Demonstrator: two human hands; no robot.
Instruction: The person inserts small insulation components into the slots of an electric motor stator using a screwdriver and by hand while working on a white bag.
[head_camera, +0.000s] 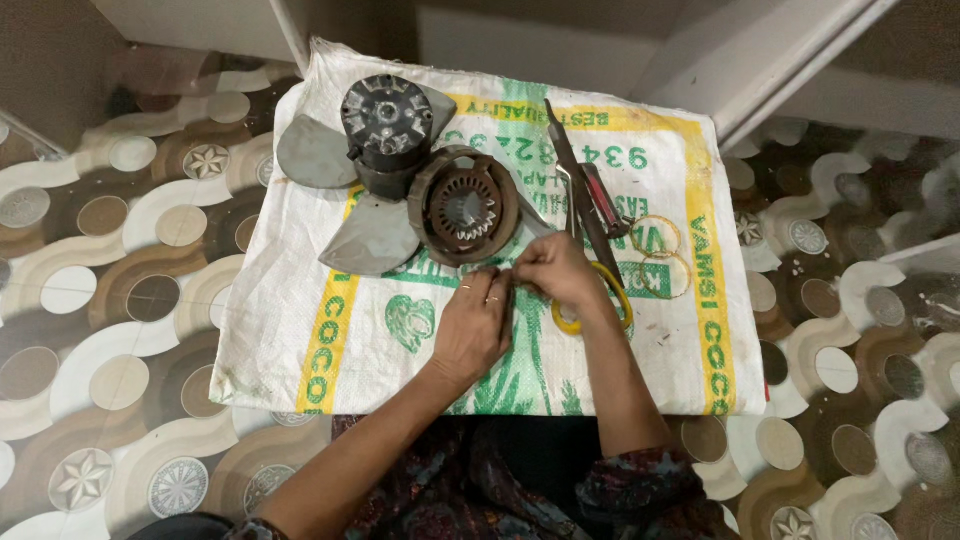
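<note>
1. Left hand (472, 325): centre of frame, fingers curled shut, pinching something too small to identify.
2. Right hand (555, 272): touching the left at the fingertips, closed in the same pinch.
3. Rusty brown round metal stator ring (463, 205): just above both hands, nearly touching, flat on the white woven printed sack (300, 340); right hand slightly nearer.
4. Grey three-blade fan with black motor hub (385, 125): upper left, beside ring.
5. Yellow-handled scissors (590, 250): right of hands, long axis running up-frame.

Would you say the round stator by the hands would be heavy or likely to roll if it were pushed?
The stator looks like a thick ring of rusty metal, so it is probably heavy for its size and stiff. It lies flat on the sack, so a push would more likely slide it than roll it. The woven sack may bunch under it.
</note>
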